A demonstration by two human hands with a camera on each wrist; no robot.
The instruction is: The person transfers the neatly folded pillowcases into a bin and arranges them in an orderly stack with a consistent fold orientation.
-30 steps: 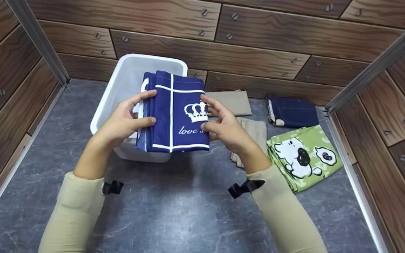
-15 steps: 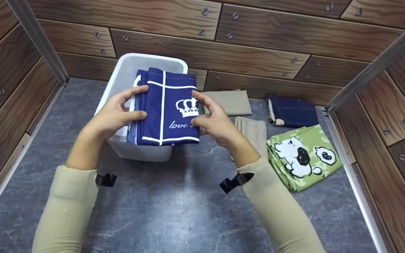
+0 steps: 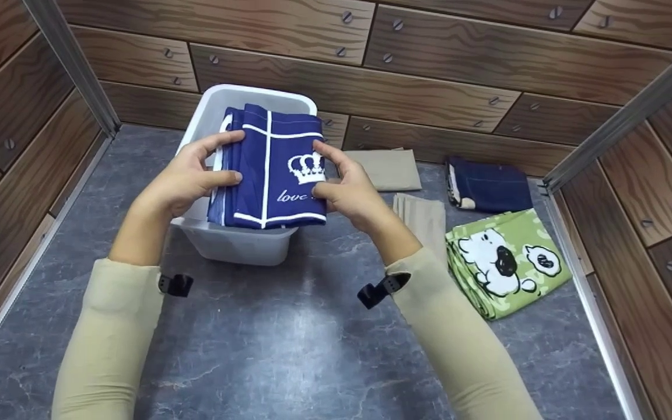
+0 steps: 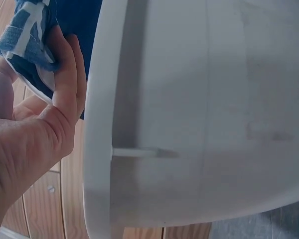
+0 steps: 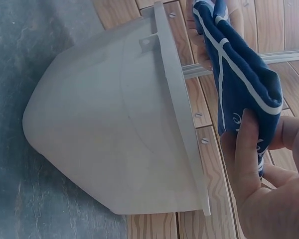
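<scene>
Over the white plastic bin (image 3: 241, 248), both hands hold a folded navy cloth (image 3: 254, 169) with white lines, a crown print and partly covered lettering. My left hand (image 3: 187, 178) pinches the layered left edge between thumb and fingers. At the opposite edge, my right hand (image 3: 354, 189) grips with its thumb on top and fingers beneath. In the left wrist view, the cloth (image 4: 25, 37) shows a frayed blue-and-white end just outside the bin rim (image 4: 98, 149). From the right wrist, the cloth (image 5: 246, 74) appears as a thick fold above the bin's rim.
Right of the bin lie two beige folded cloths, one at the back (image 3: 391, 169) and one nearer (image 3: 423, 221). Farther right are a dark navy folded cloth (image 3: 490, 185) and a green dog-print cloth (image 3: 508, 262). Wood-patterned walls (image 3: 429, 76) enclose the grey floor (image 3: 289, 350).
Both hands have carried the navy cloth left and away from the body, farther over the bin. Their hold looks the same, and the cloths on the floor stay put.
</scene>
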